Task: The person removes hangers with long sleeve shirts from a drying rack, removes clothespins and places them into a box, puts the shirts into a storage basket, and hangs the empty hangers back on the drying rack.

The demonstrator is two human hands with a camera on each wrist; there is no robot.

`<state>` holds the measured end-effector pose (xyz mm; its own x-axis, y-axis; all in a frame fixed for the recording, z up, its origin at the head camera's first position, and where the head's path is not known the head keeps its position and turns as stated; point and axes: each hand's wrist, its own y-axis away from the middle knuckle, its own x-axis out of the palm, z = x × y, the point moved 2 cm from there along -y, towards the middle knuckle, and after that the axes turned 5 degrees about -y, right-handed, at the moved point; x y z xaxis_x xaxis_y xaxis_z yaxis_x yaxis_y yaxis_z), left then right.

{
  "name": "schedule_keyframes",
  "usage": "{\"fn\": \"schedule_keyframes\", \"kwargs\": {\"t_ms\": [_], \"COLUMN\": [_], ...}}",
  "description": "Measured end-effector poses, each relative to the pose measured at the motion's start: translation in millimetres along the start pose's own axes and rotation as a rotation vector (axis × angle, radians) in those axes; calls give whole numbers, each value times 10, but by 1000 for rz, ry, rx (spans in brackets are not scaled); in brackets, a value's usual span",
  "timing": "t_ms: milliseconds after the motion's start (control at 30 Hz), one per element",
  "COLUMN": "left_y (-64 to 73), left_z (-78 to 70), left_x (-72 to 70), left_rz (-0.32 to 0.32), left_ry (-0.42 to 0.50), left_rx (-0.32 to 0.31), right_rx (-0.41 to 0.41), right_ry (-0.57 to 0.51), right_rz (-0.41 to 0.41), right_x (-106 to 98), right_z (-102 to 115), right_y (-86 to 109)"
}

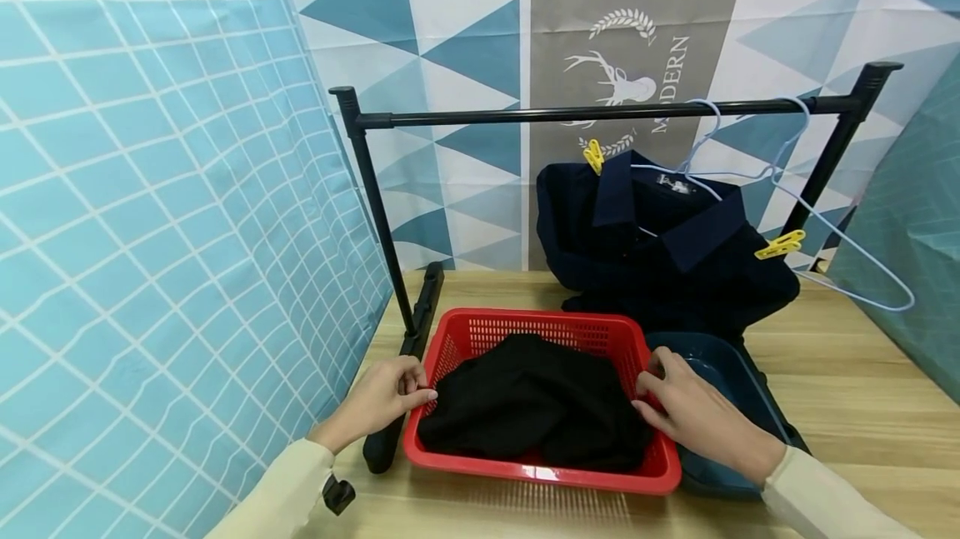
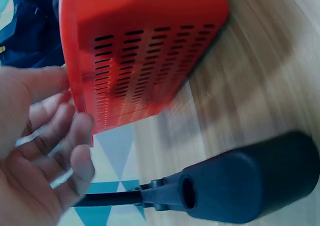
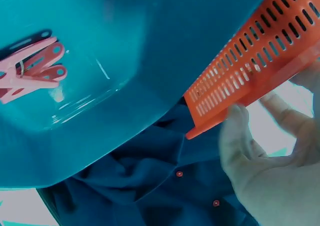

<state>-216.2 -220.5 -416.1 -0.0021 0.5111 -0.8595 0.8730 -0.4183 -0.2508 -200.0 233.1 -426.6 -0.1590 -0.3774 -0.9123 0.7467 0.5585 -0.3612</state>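
A red plastic basket [image 1: 543, 472] with slotted walls holds a bunched black cloth [image 1: 525, 401]. At its left end my left hand [image 1: 382, 393] pinches the rim between thumb and fingers. The left wrist view shows those fingers curled under the lip of the basket [image 2: 135, 56]. My right hand [image 1: 693, 410] grips the opposite end, thumb over the rim. In the right wrist view, the basket wall [image 3: 240, 86] slants beside my right hand [image 3: 280, 156]. A patterned shadow falls on the wooden table just below the basket's front edge.
A dark blue tub [image 1: 738, 393] stands right of the basket, with pink clothespins [image 3: 35, 68] inside. Behind, a black rack [image 1: 510, 115] carries light-blue hangers [image 1: 862, 252] and a navy shirt [image 1: 667, 247] with yellow clips [image 1: 780, 245]. The rack's left foot [image 1: 386, 439] lies beside the basket.
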Motion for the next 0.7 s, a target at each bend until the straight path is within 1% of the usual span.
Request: {"fn": "schedule_keyframes", "kwargs": {"t_ms": [100, 167, 267, 333, 567, 700], "left_y": [18, 22, 28, 33, 59, 61], "left_z": [51, 76, 100, 113, 86, 66], "left_x": [14, 21, 25, 28, 23, 20], "left_rz": [21, 33, 41, 48, 88, 102], "left_ry": [55, 90, 127, 135, 138, 150], "left_rx": [-143, -223, -295, -312, -296, -299], "right_rx": [56, 79, 95, 96, 96, 103], "right_ry": [-21, -34, -62, -81, -103, -127], "right_rz": [19, 32, 50, 57, 75, 91], "right_x": [-6, -9, -18, -19, -10, -23], "right_z": [7, 8, 5, 1, -34, -54], "right_y": [-8, -15, -21, -27, -60, -60]}}
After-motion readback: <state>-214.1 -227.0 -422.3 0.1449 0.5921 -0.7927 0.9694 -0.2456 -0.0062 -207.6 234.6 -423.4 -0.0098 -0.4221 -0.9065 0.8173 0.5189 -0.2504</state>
